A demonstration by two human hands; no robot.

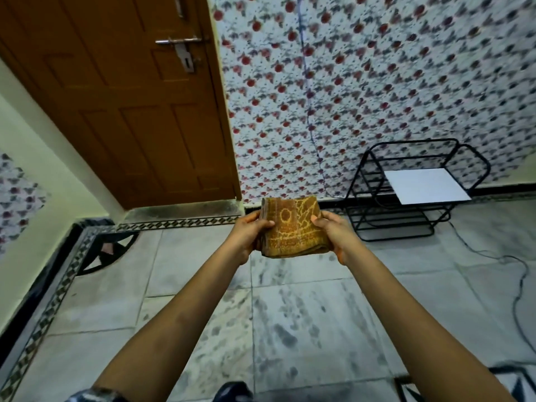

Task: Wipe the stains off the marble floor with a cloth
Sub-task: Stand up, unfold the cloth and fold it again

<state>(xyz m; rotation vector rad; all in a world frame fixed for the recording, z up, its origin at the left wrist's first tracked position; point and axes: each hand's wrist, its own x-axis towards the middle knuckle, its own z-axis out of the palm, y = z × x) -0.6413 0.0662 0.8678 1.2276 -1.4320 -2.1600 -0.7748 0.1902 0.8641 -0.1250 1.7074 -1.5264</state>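
A folded brown-orange cloth [293, 229] with a yellow pattern is held up in front of me, above the floor. My left hand [249, 236] grips its left edge and my right hand [333, 233] grips its right edge. Below, the white marble floor [185, 274] shows many dark smudges and stains [285, 338], densest on the tile between my forearms.
A brown wooden door [130, 105] stands at the left. Floral-patterned wall covering [377, 82] fills the back. A black metal rack [406, 195] with a white sheet [426, 185] stands at the right wall, and a black cable [516, 285] trails over the floor on the right.
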